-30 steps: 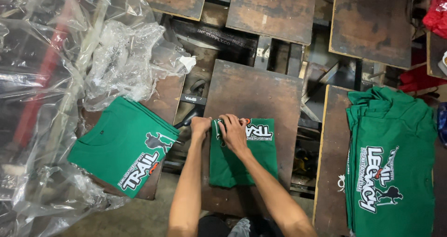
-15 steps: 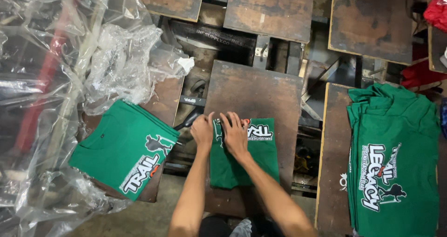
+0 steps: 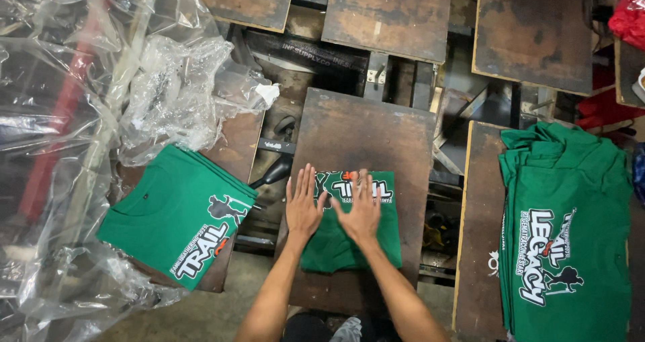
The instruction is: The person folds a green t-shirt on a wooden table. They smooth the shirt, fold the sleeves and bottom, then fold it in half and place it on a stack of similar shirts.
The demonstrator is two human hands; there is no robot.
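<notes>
Hands: the left hand [image 3: 304, 206] and right hand [image 3: 361, 211] lie flat, fingers spread and open, palms down, gripping nothing.
Shirt under the hands: a folded green shirt [image 3: 353, 238], soft knit cloth squared into a neat rectangle, white and orange print showing at its far edge; both palms press on it, the left hand half over its left edge.
Board: the shirt lies at the near centre of a worn brown board [image 3: 366, 137], rectangular, its surface scuffed and stained dark.
Left stack: a folded stack of green shirts [image 3: 171, 211], turned at an angle, white lettering and a dark figure printed on top, rests on another board to the left.
Plastic: crumpled clear plastic sheeting [image 3: 80, 113], glossy and creased, fills the far left and touches that stack.
Right pile: a pile of unfolded green shirts [image 3: 571, 234], printed side up, edges loose and rumpled, lies on a board at the right.
Far side: three more worn boards [image 3: 390, 13] and dark metal arms beneath them.
</notes>
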